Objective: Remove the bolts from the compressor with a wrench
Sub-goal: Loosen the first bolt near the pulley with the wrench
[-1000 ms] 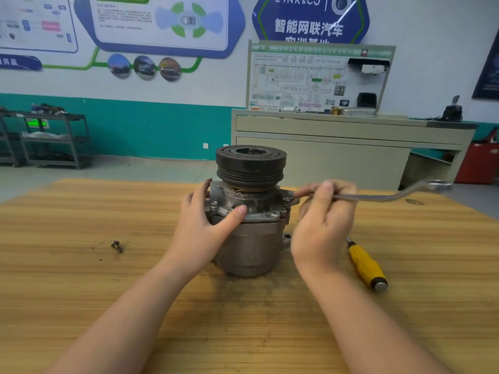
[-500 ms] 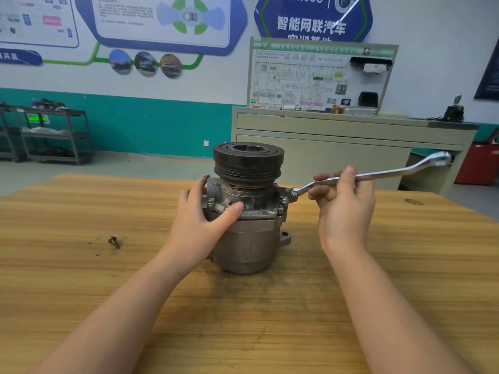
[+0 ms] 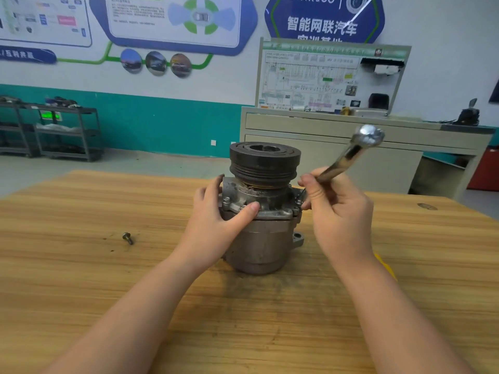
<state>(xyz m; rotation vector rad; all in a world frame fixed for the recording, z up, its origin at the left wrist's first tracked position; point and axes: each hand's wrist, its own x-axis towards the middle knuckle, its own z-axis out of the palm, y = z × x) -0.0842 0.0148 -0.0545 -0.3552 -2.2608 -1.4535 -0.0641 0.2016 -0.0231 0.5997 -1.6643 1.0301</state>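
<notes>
A grey metal compressor (image 3: 263, 238) with a dark grooved pulley on top stands upright on the wooden table (image 3: 81, 265). My left hand (image 3: 216, 220) grips its left flange, thumb laid across the front. My right hand (image 3: 337, 211) holds a shiny ring wrench (image 3: 348, 155) by its shaft, just right of the compressor. The wrench points up and to the right, and its lower end is hidden behind my fingers near a bolt (image 3: 297, 202) on the right flange. One loose bolt (image 3: 127, 237) lies on the table to the left.
A yellow screwdriver handle (image 3: 386, 265) peeks out from behind my right forearm on the table. A beige cabinet (image 3: 351, 147) with a wiring display board stands beyond the table's far edge. Grey shelf carts (image 3: 54, 130) are at the far left wall.
My right hand has swung the wrench handle up and back toward the compressor, from lying nearly level to pointing steeply up. My left hand has stayed on the compressor.
</notes>
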